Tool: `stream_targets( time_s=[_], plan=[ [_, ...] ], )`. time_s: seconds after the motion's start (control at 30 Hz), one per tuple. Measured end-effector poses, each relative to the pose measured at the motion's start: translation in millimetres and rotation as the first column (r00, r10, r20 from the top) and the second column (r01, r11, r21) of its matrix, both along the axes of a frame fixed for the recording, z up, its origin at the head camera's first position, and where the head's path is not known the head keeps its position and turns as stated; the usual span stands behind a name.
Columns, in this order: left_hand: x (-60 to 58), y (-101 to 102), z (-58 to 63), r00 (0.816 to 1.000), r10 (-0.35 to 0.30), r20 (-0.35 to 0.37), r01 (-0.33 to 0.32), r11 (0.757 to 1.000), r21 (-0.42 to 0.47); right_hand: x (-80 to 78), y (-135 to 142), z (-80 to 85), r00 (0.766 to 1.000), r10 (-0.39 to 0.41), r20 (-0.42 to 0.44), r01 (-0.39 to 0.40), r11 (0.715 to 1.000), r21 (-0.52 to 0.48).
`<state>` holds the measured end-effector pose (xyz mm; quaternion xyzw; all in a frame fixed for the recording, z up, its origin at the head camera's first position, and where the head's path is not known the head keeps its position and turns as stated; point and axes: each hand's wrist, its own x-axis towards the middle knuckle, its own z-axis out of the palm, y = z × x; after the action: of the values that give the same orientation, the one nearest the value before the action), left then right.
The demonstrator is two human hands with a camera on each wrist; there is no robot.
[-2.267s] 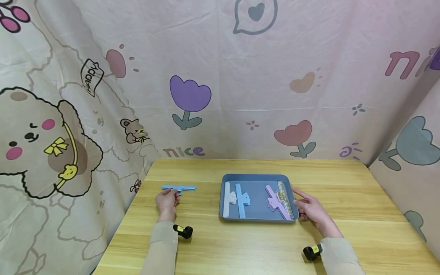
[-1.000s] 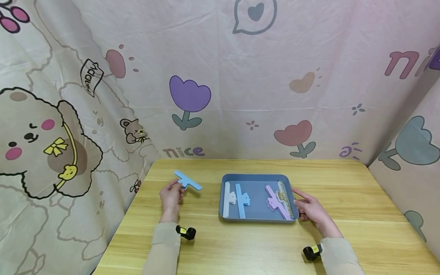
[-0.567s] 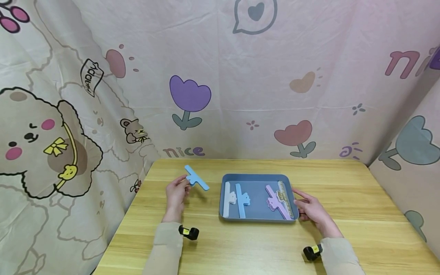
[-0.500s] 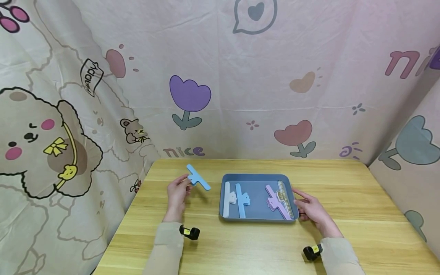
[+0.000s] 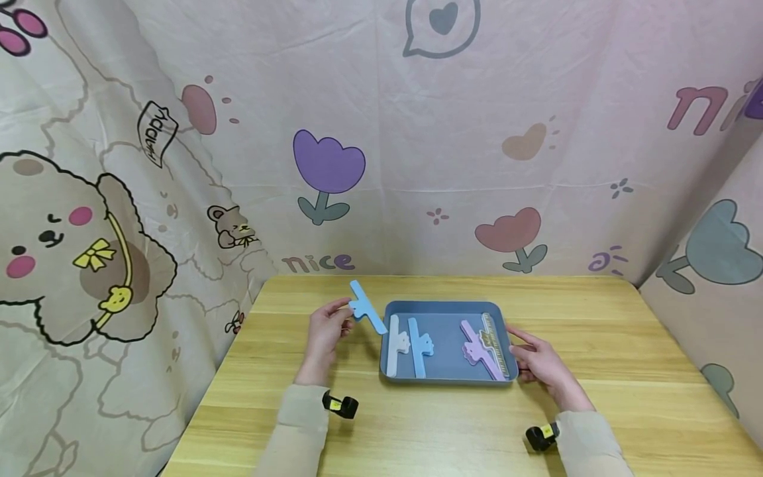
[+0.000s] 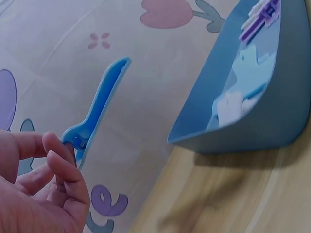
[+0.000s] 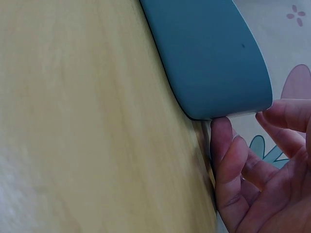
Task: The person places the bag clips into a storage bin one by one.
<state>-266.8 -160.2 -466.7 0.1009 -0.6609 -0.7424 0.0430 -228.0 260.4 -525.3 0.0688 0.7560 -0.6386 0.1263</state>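
In the head view my left hand [image 5: 328,330] pinches a light blue bag clip [image 5: 367,309] by its shaped handle, between thumb and fingers. The clip is tilted above the table, its lower end near the left rim of the blue-grey tray [image 5: 444,382]. The left wrist view shows the clip's hollow long bar [image 6: 104,92] pointing up from the fingertips. Inside the tray lie a white clip [image 5: 393,351], another light blue clip [image 5: 416,351], a purple clip [image 5: 479,351] and a clear, gold-patterned clip [image 5: 491,339]. My right hand [image 5: 544,366] touches the tray's right outer wall with its fingertips.
The tray stands on a wooden table [image 5: 441,430], with bare floor between its two clip pairs. Behind the table and along both sides hangs a printed cloth [image 5: 417,132]. Each wrist bears a small black camera [image 5: 341,405].
My left hand has lifted the light blue clip off the table and carried it right, toward the tray, turning it to a slant. My right hand and the tray have stayed put.
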Motion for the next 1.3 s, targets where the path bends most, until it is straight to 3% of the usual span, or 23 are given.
stream_targets(
  time_s=[0.57, 1.07, 1.3],
  plan=[
    [4.7, 54, 0.3, 0.983, -0.181, 0.024, 0.182, 0.981, -0.072, 0.2, 0, 0.3, 1.0, -0.004, 0.003, 0.004, 1.0, 0.0],
    [9.2, 98, -14.3, 0.952, -0.3, 0.064, 0.307, 0.939, -0.155, 0.2, 0, -0.2, 1.0, -0.008, 0.001, 0.008, 1.0, 0.001],
    [9.8, 116, -21.7, 0.944, -0.328, 0.042, 0.329, 0.921, -0.21, 0.9, 0, -0.1, 1.0, -0.001, -0.002, 0.001, 1.0, 0.0]
  ],
)
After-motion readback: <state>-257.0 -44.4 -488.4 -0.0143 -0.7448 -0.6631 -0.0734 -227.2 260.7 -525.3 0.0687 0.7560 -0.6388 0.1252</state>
